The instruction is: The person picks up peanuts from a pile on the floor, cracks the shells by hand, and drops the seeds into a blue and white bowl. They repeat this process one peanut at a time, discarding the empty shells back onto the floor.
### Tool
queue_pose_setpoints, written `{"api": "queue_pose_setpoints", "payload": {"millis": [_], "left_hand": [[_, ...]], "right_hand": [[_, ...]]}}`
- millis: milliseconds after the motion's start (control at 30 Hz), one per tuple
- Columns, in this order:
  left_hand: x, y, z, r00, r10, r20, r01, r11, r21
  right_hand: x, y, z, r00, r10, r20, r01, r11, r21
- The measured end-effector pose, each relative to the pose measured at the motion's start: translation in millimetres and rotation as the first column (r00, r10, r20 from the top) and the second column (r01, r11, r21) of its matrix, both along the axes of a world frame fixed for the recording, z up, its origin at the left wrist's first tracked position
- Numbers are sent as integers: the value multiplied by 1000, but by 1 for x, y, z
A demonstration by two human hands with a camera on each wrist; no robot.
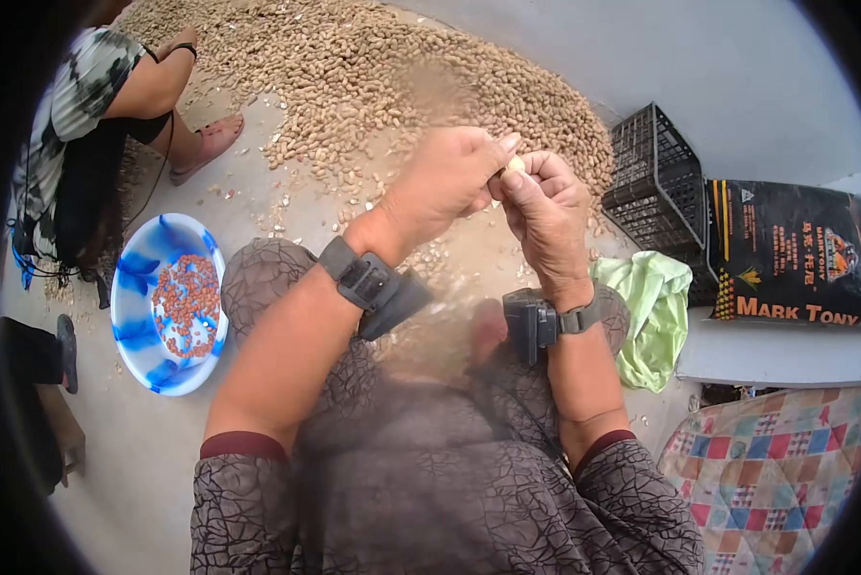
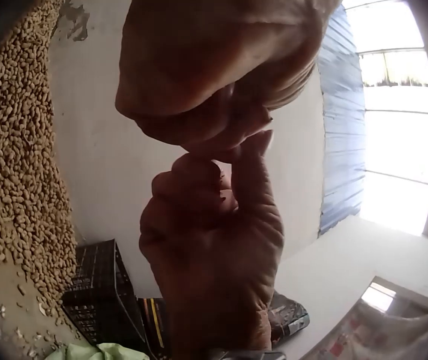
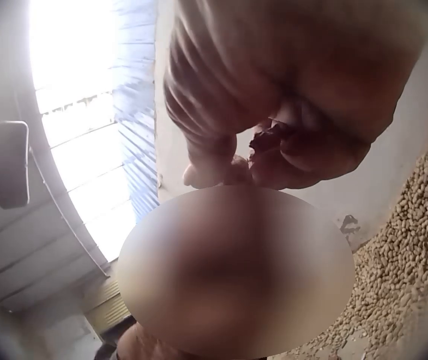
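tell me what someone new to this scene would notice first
The eye would likely fall first on the large heap of unshelled peanuts spread over the floor along the top of the head view. In front of it, the left hand and right hand meet, pinching what looks like a pale peanut at their fingertips. On the left, a blue-and-white basin holding reddish peanut kernels stands out.

Beside the black plastic crate (image 1: pixel 681 182), the black sack (image 1: pixel 785 251) reads "MARK TONY" in orange and "马克·托尼" in a column.
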State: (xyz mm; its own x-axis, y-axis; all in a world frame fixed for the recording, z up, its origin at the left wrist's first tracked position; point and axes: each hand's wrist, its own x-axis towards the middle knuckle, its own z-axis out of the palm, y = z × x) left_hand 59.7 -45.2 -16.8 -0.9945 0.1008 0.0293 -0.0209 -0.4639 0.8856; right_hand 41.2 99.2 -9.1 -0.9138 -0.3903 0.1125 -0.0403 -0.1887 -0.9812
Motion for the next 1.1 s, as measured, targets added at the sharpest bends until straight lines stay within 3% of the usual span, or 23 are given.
{"api": "queue_pose_setpoints", "payload": {"millis": [67, 200, 233, 367, 433, 500, 533, 633, 700, 833, 900, 933, 1100], "left_hand": [[-3, 4, -1, 999, -31, 9, 31, 999, -19], [-12, 7, 1, 995, -93, -24, 85, 970, -227], [-14, 7, 0, 990, -136, -37, 119, 944, -307], [-21, 13, -1, 986, -167, -2, 157, 933, -325], [-22, 15, 0, 982, -176, 72, 189, 943, -274], [-21, 16, 1, 973, -227, 42, 231, 954, -193], [-21, 16, 1, 962, -273, 8, 272, 956, -112], [-21, 16, -1, 958, -284, -46, 277, 953, -125], [-20, 15, 3, 956, -289, -55, 285, 955, -81], [-19, 18, 2, 960, -275, -46, 278, 958, 76], [-23, 20, 1, 962, -270, -44, 274, 949, 154], [-25, 21, 0, 963, -265, -42, 267, 936, 229], [-24, 15, 0, 958, -278, 73, 242, 916, 320]], "right_hand": [[1, 6, 6, 999, -23, -43, 26, 997, 77], [-6, 22, 5, 995, 2, -98, 21, 973, 232], [-6, 24, 5, 995, -5, -95, 27, 973, 229], [-6, 27, 8, 998, 9, -65, 1, 988, 156], [-7, 28, 9, 997, 14, -78, -1, 988, 157], [-8, 28, 10, 993, 112, 35, -107, 988, -109], [-8, 30, 11, 993, 111, 34, -106, 988, -110], [-13, 37, 13, 992, 114, 61, -107, 988, -108], [-18, 40, 11, 971, 209, 117, -167, 940, -296], [-21, 37, 7, 967, 219, 128, -160, 918, -364], [-32, 44, 1, 929, 237, 284, -95, 894, -437], [-34, 45, -2, 930, 235, 284, -94, 895, -435], [-33, 39, -4, 905, 246, 346, -82, 900, -428]]}}
